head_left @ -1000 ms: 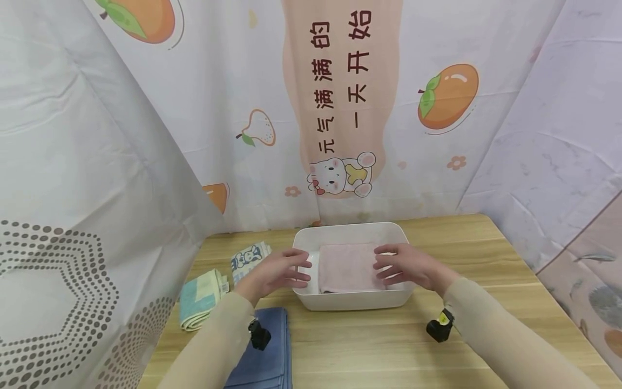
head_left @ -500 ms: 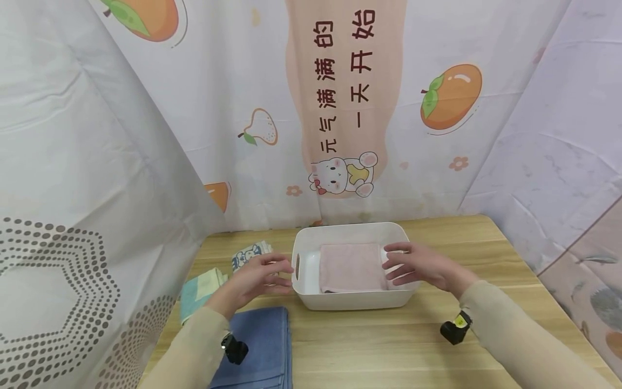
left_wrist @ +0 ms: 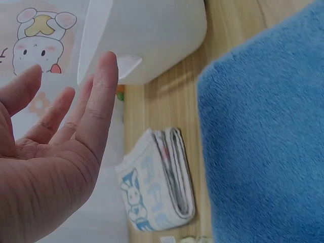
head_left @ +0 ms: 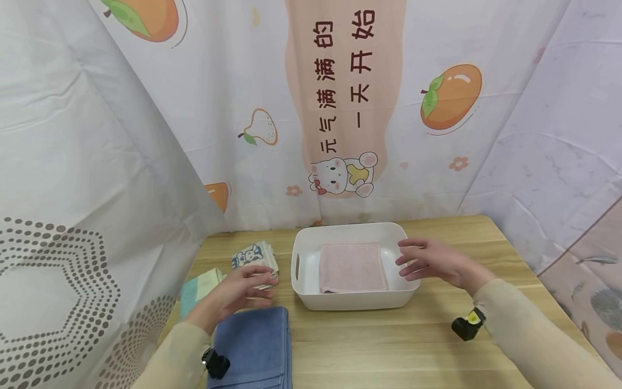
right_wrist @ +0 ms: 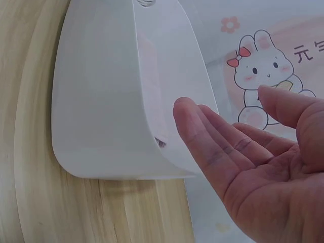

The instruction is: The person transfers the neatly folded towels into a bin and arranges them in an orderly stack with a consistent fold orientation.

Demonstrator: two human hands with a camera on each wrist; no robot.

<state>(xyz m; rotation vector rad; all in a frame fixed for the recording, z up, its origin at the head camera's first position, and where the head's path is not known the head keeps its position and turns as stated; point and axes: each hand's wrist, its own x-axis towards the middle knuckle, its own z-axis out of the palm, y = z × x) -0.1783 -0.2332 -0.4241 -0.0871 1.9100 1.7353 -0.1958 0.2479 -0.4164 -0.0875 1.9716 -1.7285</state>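
Observation:
A folded pink towel (head_left: 352,268) lies flat inside the white basket (head_left: 355,301), which has a handle slot at its left end. My left hand (head_left: 238,294) hovers over the table left of the basket, fingers spread and loosely bent, holding nothing. Below and near it are a folded blue towel (head_left: 255,346) and a small folded towel with a rabbit print (left_wrist: 157,187). At the basket's right end my right hand (head_left: 439,262) hangs in the air, its relaxed fingers near the rim (right_wrist: 139,76) and holding nothing.
A folded teal and yellow towel (head_left: 196,289) lies at the table's left side, partly behind the left forearm. A printed curtain (head_left: 272,178) stands along the wooden table's (head_left: 369,351) back edge. Small black cameras are strapped to both wrists.
My left hand has moved left, away from the basket and its pink towel, toward the small towels. The right hand has drifted right, out over the basket's right end.

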